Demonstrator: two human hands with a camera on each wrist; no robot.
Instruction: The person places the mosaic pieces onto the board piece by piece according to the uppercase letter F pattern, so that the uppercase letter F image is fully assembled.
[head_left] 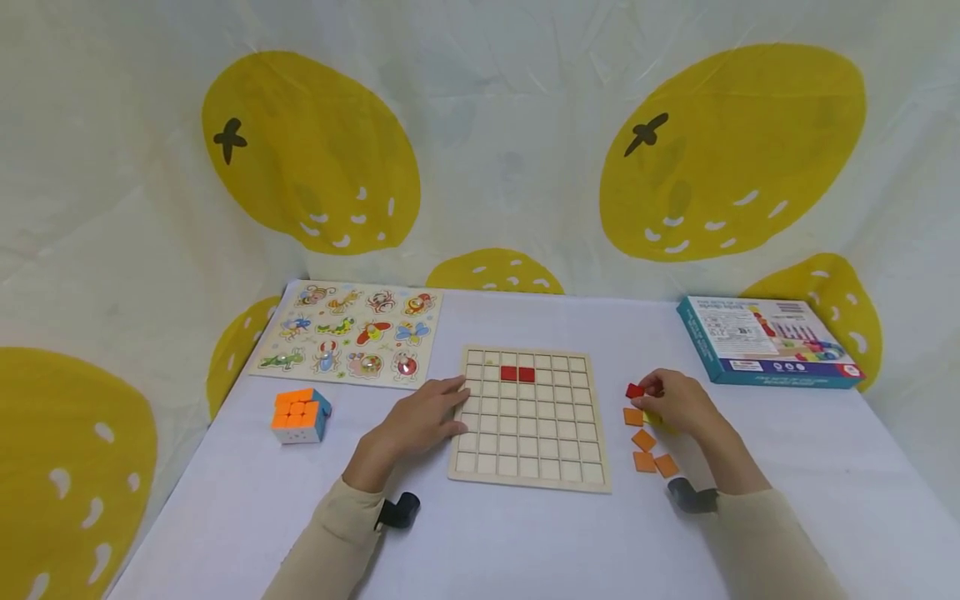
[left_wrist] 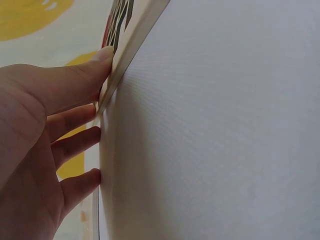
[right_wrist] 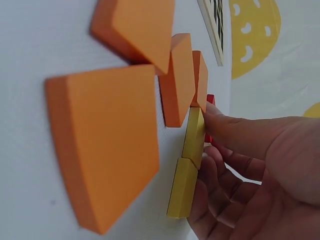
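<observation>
A wooden grid board [head_left: 527,426] lies in the middle of the table in the head view, with two red square tiles [head_left: 509,373] side by side in its upper cells. My left hand [head_left: 422,423] rests against the board's left edge, thumb and fingertips touching the rim, fingers spread. To the right of the board, my right hand [head_left: 678,402] pinches a red tile [head_left: 634,390] between thumb and fingers. In the right wrist view the thumb mostly hides that tile. Several orange tiles [head_left: 644,441] lie just below this hand. Two yellow tiles [right_wrist: 183,188] lie beside its fingers.
An insect picture puzzle [head_left: 352,333] lies at the back left. In front of it stands a puzzle cube [head_left: 298,417] with an orange top. A flat toy box [head_left: 772,342] lies at the back right. Behind the table hangs a lemon-printed cloth [head_left: 510,167].
</observation>
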